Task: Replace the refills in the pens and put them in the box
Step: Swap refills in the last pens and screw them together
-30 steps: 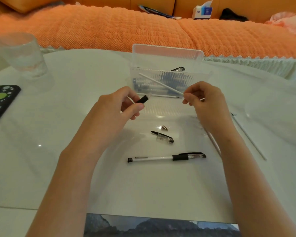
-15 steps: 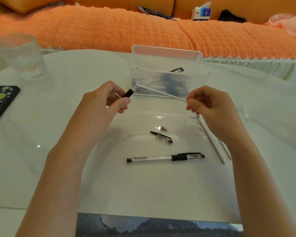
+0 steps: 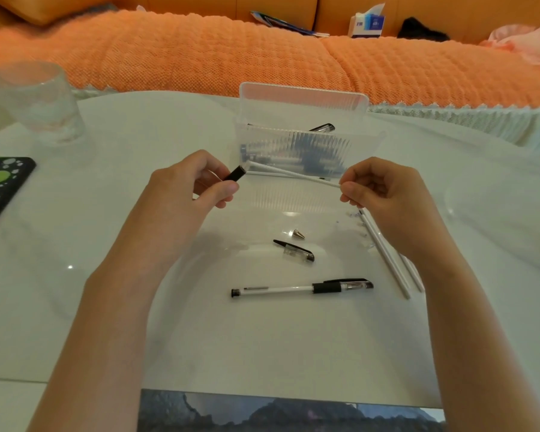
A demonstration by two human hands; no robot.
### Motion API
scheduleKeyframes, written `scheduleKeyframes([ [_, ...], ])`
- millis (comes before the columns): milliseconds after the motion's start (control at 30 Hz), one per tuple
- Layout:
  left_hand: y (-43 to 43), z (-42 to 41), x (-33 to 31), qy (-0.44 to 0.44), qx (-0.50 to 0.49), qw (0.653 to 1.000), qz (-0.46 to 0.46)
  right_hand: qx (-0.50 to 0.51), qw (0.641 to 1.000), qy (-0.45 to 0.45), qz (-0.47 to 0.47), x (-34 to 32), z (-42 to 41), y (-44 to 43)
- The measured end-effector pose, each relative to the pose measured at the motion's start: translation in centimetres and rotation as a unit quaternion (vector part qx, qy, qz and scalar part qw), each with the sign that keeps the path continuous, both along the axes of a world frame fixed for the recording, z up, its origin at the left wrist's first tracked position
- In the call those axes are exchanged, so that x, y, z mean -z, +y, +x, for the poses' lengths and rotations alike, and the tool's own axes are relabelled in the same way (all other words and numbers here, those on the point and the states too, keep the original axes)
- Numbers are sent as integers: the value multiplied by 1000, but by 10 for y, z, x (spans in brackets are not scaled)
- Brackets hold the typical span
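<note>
White plastic forms the table top (image 3: 138,135) in the head view, and both of your hands work above it, just in front of the box (image 3: 293,145). Your left hand (image 3: 187,188) has its fingers curled round a pen barrel (image 3: 235,174); only the black grip end shows past the thumb, pointing up and to the right. Your right hand (image 3: 384,191) pinches a thin white refill (image 3: 293,173) between thumb and forefinger, the other fingers curled in. The refill's far end sits at the mouth of the barrel; you cannot tell whether it has entered. The box is translucent and ribbed, its lid standing open at the back, with several pens lying inside it. On the table between your forearms lie a small metal tip (image 3: 298,234), a clear cap with a black clip (image 3: 295,251) just below it, and a complete pen (image 3: 293,289) lying crosswise nearer to you. Loose refills (image 3: 387,257) lie beside your right wrist, partly hidden by it. A drinking glass (image 3: 35,101) stands at the far left, with a dark object with green spots (image 3: 0,182) near it at the table's left edge. An orange sofa cover (image 3: 200,51) runs behind the table.
</note>
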State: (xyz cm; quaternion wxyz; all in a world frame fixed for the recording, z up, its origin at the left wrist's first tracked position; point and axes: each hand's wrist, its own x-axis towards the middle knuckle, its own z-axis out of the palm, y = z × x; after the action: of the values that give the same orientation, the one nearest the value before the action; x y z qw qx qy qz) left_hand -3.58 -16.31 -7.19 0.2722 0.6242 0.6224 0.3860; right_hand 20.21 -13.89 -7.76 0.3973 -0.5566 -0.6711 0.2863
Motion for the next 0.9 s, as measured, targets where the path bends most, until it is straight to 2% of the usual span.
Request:
scheduleKeyframes([
  [433,0,-1,0,-1,-4,1000,-1,0,1000,11,5,-1,4,1],
  [900,-2,-7,-2,42,0,999,-11,-19,998,-60,8,-1,-2,-3],
])
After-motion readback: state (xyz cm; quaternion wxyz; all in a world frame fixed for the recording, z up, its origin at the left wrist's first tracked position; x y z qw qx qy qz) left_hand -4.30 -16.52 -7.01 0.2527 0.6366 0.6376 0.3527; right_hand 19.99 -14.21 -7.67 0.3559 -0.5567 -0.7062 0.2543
